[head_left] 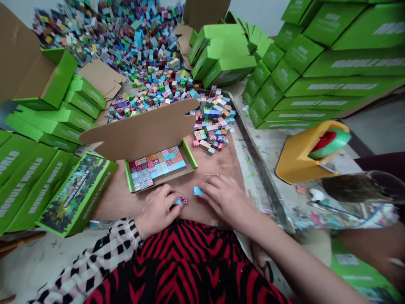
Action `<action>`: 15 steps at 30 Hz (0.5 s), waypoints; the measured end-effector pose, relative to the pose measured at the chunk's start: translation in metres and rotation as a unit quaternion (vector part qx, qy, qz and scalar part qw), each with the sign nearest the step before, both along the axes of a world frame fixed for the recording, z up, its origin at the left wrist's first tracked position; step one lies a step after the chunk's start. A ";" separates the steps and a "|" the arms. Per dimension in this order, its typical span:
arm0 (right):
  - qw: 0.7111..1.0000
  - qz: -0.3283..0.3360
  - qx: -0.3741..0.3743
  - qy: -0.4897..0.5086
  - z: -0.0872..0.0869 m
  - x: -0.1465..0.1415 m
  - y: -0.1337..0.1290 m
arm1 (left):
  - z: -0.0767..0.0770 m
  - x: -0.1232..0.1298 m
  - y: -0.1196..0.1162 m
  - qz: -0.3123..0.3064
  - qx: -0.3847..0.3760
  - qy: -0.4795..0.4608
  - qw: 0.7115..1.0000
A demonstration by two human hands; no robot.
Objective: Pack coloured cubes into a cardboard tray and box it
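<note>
Head view: two bare hands with small cubes, in front of an open box.
The left hand point(157, 210) closes thumb and fingers on small blue and dark-red patterned cubes point(182, 200); the right hand point(226, 197) pinches a light-blue block point(198, 191) at its fingertips, a hold that suits such little pieces and probably leaves their faces visible. Both are low over the brown work surface point(123, 202), just on the near side of the green-and-brown cardboard box point(145, 131), whose raised lid leans away, likely for easy reach inside. The held pieces look boxy and crisp-edged, the dark-red one finely patterned, matching the multicoloured cubes point(163, 162) packed in rows inside.
</note>
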State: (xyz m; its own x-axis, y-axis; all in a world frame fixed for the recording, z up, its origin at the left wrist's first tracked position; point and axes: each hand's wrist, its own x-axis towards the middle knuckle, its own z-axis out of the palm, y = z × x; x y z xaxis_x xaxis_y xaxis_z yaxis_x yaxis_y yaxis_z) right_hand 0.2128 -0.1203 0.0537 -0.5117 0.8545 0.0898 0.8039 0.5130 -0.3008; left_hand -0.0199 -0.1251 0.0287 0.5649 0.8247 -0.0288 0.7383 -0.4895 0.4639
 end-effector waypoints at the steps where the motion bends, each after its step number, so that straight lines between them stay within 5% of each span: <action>1: 0.999 0.011 -0.007 -0.042 0.000 -0.007 -0.007 | -0.001 -0.001 -0.001 0.002 0.006 -0.003 1.000; 15: 0.993 0.049 -0.065 -0.090 -0.011 -0.027 -0.018 | -0.006 0.000 -0.001 -0.042 0.046 0.071 0.996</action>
